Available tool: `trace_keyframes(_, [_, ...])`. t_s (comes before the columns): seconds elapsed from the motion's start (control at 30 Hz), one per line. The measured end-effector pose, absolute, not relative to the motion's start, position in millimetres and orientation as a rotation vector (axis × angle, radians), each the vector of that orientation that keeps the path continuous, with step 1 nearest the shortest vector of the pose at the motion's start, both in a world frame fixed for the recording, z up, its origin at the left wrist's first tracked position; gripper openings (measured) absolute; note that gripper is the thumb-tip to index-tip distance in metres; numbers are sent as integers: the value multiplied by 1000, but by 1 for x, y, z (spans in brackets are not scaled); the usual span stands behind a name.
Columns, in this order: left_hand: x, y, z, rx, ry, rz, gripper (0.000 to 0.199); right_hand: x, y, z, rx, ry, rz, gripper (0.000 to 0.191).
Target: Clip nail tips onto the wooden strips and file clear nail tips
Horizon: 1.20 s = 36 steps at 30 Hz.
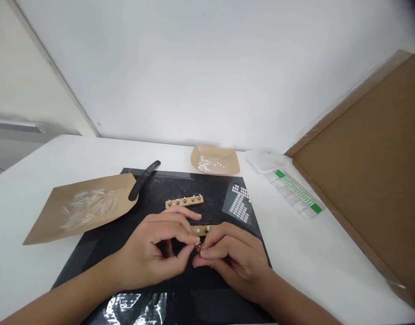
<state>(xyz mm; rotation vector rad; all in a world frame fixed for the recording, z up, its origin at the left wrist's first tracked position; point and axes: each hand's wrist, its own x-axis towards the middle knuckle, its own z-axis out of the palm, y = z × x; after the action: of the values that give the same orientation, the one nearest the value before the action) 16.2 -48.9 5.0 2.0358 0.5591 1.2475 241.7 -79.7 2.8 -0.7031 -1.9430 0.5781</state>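
My left hand [160,246] and my right hand [237,257] meet over the black mat [200,280], fingertips nearly touching. Pinched in the left thumb and forefinger is a tiny white piece [197,243]. A small shiny metal peg [200,246] sits in the right fingertips, partly hidden by them. Just behind lies a wooden strip [202,230] with a white dot and a peg showing; the right hand covers its other end. Farther back, a second wooden strip [184,201] carries several metal pegs with white tops.
A sheet of white adhesive dots [239,203] lies at the mat's right. To the left are a paper tray [50,212] of clear nail tips and a black nail file [145,180]. Behind stands a small paper tray [232,164] with white bits. A cardboard box [366,180] flanks the right.
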Motion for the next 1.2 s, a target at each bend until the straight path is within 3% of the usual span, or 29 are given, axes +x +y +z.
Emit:
trace_keyframes(0.2, [21, -50, 10, 2080, 644, 1302, 19, 238, -81, 0, -713, -1967, 508, 10])
trace_keyframes(0.57, [23, -58, 6, 2169, 778, 1278, 22, 238, -84, -3, -655, -2081, 290, 8])
trace_keyframes(1.2, [29, -60, 11, 2021, 799, 1305, 22, 236, -84, -5, -691, -2071, 417, 10])
